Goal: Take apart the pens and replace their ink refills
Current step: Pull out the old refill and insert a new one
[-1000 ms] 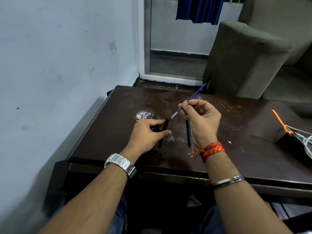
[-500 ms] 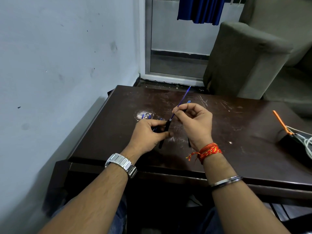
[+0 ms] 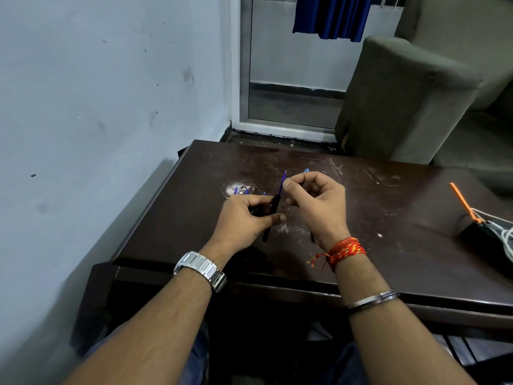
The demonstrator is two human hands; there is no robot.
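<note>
My left hand (image 3: 245,218) grips a black pen barrel (image 3: 270,218) that slants over the dark brown table (image 3: 388,245). My right hand (image 3: 316,201) pinches a thin blue ink refill (image 3: 282,182) whose lower part sits inside the barrel's top end. A second black pen (image 3: 312,238) lies on the table, mostly hidden under my right hand, and a blue pen tip (image 3: 306,170) shows behind that hand. Small blue pen parts (image 3: 240,190) lie on a pale scuffed patch beyond my left hand.
A black box (image 3: 483,240) with an orange tool (image 3: 463,202) and white cords stands at the table's right edge. A grey sofa (image 3: 410,101) sits behind the table, a wall (image 3: 97,107) runs along its left side, and a glass door (image 3: 294,79) is at the back.
My right hand has swung the refill from pointing up and right down to the barrel and slid it partly in. My left hand has stayed on the barrel.
</note>
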